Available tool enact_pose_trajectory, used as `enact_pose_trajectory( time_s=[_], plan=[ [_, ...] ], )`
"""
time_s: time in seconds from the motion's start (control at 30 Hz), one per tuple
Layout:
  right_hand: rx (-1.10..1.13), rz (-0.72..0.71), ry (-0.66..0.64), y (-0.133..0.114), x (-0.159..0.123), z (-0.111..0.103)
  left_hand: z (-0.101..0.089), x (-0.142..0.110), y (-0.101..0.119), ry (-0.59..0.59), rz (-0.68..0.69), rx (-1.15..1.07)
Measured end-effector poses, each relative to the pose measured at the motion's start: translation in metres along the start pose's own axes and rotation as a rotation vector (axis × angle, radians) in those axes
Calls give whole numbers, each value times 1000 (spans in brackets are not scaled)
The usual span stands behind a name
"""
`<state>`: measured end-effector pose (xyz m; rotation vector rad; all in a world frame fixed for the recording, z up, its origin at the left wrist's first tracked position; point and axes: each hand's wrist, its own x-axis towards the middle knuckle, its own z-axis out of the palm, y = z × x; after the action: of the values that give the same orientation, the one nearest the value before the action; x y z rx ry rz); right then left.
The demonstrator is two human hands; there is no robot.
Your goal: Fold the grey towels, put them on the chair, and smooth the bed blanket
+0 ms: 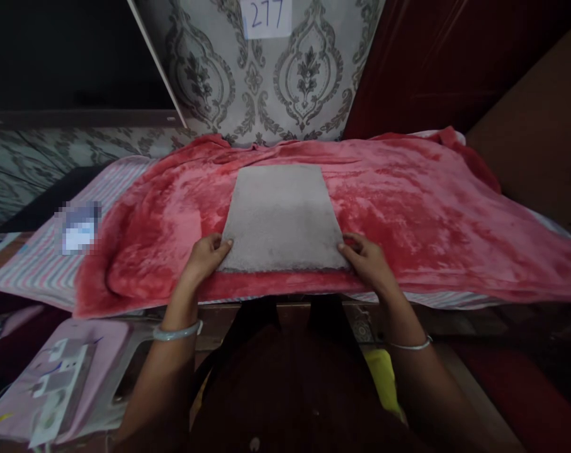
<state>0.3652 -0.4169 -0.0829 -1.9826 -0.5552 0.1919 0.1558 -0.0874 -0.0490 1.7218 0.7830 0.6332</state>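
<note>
A grey folded towel (281, 217) lies flat in a neat rectangle on a red plush blanket (408, 207). My left hand (204, 258) pinches the towel's near left corner, fingers closed on the cloth. At the near right corner my right hand (367, 259) grips the edge the same way. Both wrists wear thin bangles.
The blanket covers a striped pink sheet (39, 264) on a table. A patterned grey wall panel (266, 75) with a paper number tag (266, 17) stands behind. A pink cloth with a white power strip (61, 371) lies low left; a yellow object (384, 377) sits below.
</note>
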Motion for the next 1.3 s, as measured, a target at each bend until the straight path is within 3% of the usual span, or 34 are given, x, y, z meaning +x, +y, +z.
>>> enact_pose_trajectory(
  time_s=[0.1, 0.17, 0.27, 0.33, 0.43, 0.8, 1.03, 1.17, 1.3],
  plan=[
    [-214, -183, 182, -18, 2, -1, 2, 2, 20, 112, 202, 435],
    [-287, -339, 189, -37, 7, 9, 19, -2, 34, 115, 405, 616],
    [-425, -499, 14, -62, 14, 39, 60, -14, 42, -103, 614, 780],
    [-551, -522, -107, -68, 16, 59, 85, -22, 38, -246, 624, 906],
    [-677, -505, -218, -62, 15, 78, 104, -29, 26, -323, 595, 1039],
    [-707, -485, -255, -50, 14, 70, 91, -28, 21, -281, 558, 1091],
    [-681, -413, -180, -13, 10, 43, 73, -31, 18, -267, 531, 1113],
    [-673, -413, -132, -5, 6, 40, 79, -39, 22, -266, 521, 1161],
    [-665, -412, -130, -5, 5, 42, 93, -67, 20, -292, 606, 1146]
  ],
)
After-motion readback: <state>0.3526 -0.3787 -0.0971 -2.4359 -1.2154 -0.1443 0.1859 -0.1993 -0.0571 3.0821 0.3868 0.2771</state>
